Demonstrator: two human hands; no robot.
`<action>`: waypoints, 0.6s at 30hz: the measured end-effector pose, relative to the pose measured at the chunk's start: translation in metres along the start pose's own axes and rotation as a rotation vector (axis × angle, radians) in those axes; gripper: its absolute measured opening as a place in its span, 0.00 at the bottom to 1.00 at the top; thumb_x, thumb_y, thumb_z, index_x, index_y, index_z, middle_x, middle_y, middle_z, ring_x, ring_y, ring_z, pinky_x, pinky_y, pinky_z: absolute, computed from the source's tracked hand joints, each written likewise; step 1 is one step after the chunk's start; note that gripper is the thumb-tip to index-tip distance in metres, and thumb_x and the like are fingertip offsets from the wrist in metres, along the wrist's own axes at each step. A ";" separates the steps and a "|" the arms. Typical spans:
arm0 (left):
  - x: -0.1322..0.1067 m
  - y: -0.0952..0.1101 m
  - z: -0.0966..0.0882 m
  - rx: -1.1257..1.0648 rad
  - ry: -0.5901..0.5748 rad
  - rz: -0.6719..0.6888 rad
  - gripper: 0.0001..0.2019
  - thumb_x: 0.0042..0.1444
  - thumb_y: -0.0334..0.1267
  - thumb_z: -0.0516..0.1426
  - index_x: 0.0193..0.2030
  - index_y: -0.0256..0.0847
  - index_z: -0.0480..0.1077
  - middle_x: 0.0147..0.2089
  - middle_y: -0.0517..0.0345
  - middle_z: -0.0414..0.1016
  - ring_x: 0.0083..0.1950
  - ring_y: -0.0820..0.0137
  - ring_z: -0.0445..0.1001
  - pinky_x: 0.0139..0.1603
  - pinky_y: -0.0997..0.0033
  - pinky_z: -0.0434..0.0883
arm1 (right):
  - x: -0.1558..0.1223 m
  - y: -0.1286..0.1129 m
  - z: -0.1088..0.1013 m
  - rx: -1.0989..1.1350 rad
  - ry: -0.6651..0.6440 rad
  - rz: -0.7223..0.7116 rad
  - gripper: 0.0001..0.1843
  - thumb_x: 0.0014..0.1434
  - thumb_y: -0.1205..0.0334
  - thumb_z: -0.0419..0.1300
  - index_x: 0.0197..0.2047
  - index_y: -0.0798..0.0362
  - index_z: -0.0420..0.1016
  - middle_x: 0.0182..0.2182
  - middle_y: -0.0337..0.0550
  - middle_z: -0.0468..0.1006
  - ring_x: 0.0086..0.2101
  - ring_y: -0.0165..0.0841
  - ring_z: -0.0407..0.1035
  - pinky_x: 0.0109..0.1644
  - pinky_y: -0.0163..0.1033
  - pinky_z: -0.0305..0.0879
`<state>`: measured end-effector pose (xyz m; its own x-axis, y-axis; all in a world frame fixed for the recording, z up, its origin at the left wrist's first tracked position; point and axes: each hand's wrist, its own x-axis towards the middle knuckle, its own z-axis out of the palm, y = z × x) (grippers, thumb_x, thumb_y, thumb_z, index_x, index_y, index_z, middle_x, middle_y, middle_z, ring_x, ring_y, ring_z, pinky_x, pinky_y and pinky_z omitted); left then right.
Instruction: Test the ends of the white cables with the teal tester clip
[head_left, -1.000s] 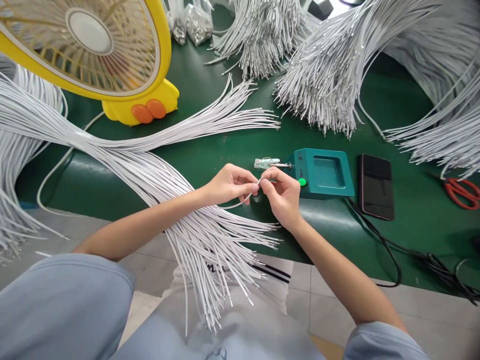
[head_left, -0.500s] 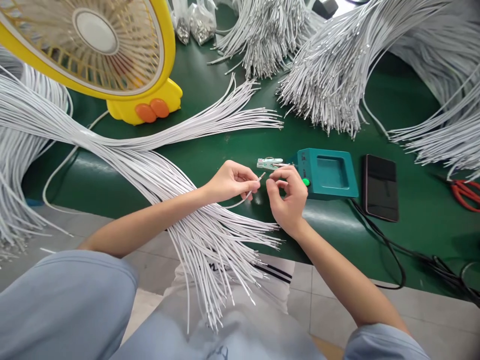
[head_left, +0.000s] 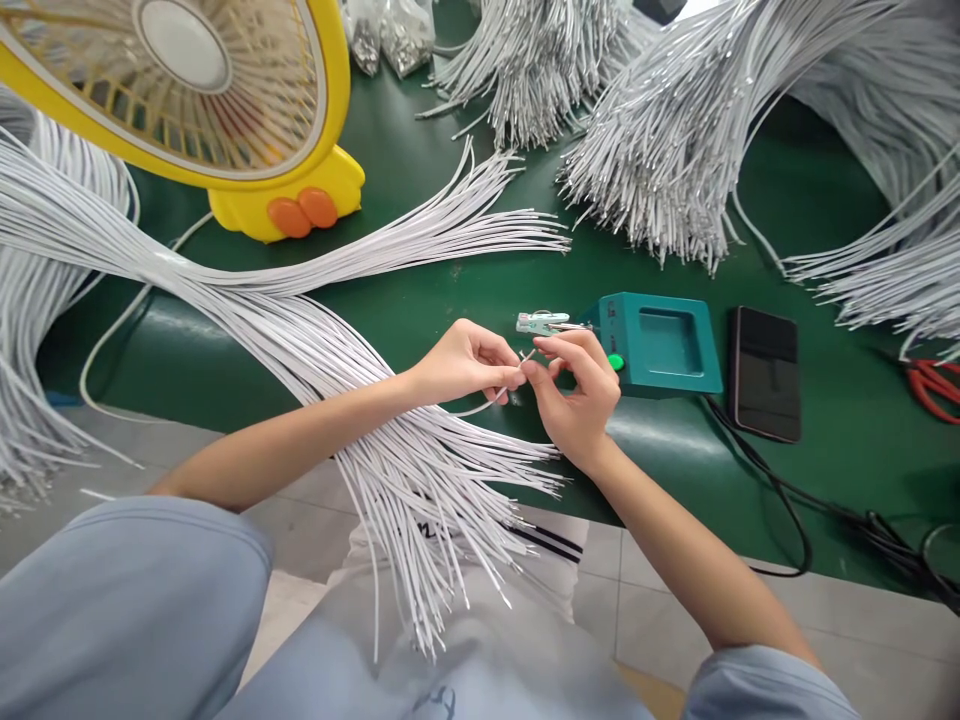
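Note:
In the head view, my left hand (head_left: 469, 365) pinches a single white cable (head_left: 478, 408) close to its end between thumb and fingers. My right hand (head_left: 576, 390) meets it there, thumb and forefinger closing around the short bare tip, which shows as a small pale sliver. Under my left forearm lies a loose bundle of white cables (head_left: 442, 470), their ends fanning over the table edge and my lap. Just beyond my fingers, a small pale-green clip-like tool (head_left: 541, 323) reaches out from the left side of a teal box (head_left: 709, 372) with a green button (head_left: 616, 362).
A yellow fan (head_left: 341, 185) stands at the back left on the green table (head_left: 450, 300). Thick white cable bunches (head_left: 652, 170) lie at the back right. A phone (head_left: 765, 375), black cords (head_left: 787, 490) and red-handled pliers (head_left: 934, 388) are to the right. Bags of metal parts (head_left: 405, 40) sit behind.
My right hand's thumb and forefinger have moved left onto the cable tip, where a gap showed before. My left hand keeps its pinch almost in place.

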<state>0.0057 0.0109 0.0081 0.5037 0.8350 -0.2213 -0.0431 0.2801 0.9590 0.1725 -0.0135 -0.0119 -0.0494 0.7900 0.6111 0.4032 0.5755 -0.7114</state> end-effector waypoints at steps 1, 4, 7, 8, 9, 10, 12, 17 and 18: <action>0.000 0.000 0.000 -0.003 0.002 -0.003 0.08 0.45 0.33 0.66 0.27 0.29 0.75 0.22 0.55 0.76 0.22 0.74 0.75 0.22 0.80 0.72 | 0.000 0.000 0.000 -0.007 0.007 -0.003 0.10 0.54 0.70 0.63 0.40 0.49 0.76 0.32 0.41 0.73 0.29 0.30 0.67 0.25 0.36 0.63; 0.000 0.000 0.000 -0.009 0.004 -0.007 0.08 0.45 0.34 0.66 0.27 0.29 0.75 0.23 0.54 0.76 0.22 0.74 0.75 0.21 0.81 0.72 | -0.001 0.000 0.000 -0.042 0.030 -0.003 0.08 0.54 0.69 0.63 0.37 0.49 0.75 0.31 0.40 0.73 0.26 0.28 0.65 0.25 0.36 0.63; 0.000 0.000 0.001 -0.013 0.012 -0.009 0.08 0.46 0.33 0.65 0.26 0.29 0.75 0.23 0.54 0.76 0.21 0.74 0.75 0.21 0.81 0.72 | -0.001 -0.001 0.001 -0.057 0.054 0.000 0.07 0.53 0.70 0.64 0.35 0.50 0.75 0.30 0.39 0.73 0.25 0.27 0.64 0.26 0.36 0.63; 0.000 0.000 0.001 -0.016 0.014 -0.010 0.08 0.45 0.33 0.65 0.26 0.29 0.75 0.23 0.54 0.76 0.21 0.74 0.75 0.21 0.81 0.72 | -0.002 -0.001 0.001 -0.058 0.061 0.001 0.07 0.52 0.70 0.64 0.34 0.50 0.75 0.29 0.38 0.73 0.25 0.27 0.63 0.26 0.37 0.63; 0.000 0.001 0.001 -0.019 0.017 -0.009 0.08 0.45 0.33 0.66 0.26 0.29 0.75 0.23 0.54 0.76 0.21 0.74 0.75 0.21 0.81 0.71 | -0.002 -0.002 0.000 -0.059 0.061 0.006 0.06 0.52 0.70 0.64 0.33 0.50 0.74 0.28 0.38 0.73 0.25 0.27 0.63 0.27 0.37 0.63; 0.000 0.001 0.002 -0.022 0.020 -0.010 0.08 0.45 0.33 0.66 0.26 0.29 0.74 0.22 0.55 0.76 0.21 0.74 0.75 0.21 0.81 0.71 | -0.002 -0.003 0.000 -0.058 0.059 0.021 0.06 0.52 0.69 0.64 0.32 0.50 0.73 0.28 0.37 0.72 0.24 0.27 0.62 0.27 0.37 0.63; 0.000 0.003 0.002 -0.021 0.027 -0.018 0.08 0.44 0.34 0.67 0.25 0.29 0.74 0.22 0.55 0.75 0.21 0.75 0.74 0.21 0.81 0.71 | -0.002 -0.004 0.000 -0.030 0.044 0.087 0.04 0.53 0.67 0.63 0.32 0.50 0.72 0.28 0.38 0.72 0.25 0.28 0.63 0.27 0.37 0.63; 0.000 0.002 0.002 -0.012 0.021 -0.030 0.09 0.43 0.34 0.67 0.25 0.29 0.74 0.21 0.56 0.75 0.20 0.76 0.73 0.21 0.81 0.71 | -0.001 -0.008 -0.001 0.167 -0.056 0.324 0.07 0.59 0.61 0.57 0.40 0.50 0.74 0.36 0.44 0.71 0.35 0.32 0.68 0.28 0.35 0.66; 0.000 0.001 0.002 -0.008 0.013 -0.028 0.09 0.44 0.34 0.67 0.25 0.29 0.74 0.22 0.56 0.75 0.20 0.77 0.73 0.21 0.81 0.71 | -0.001 -0.009 -0.001 0.195 -0.068 0.354 0.07 0.59 0.61 0.57 0.40 0.50 0.74 0.36 0.43 0.71 0.35 0.32 0.68 0.28 0.35 0.66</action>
<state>0.0072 0.0104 0.0098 0.4933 0.8329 -0.2507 -0.0363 0.3077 0.9508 0.1697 -0.0198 -0.0058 -0.0012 0.9549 0.2969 0.2261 0.2895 -0.9301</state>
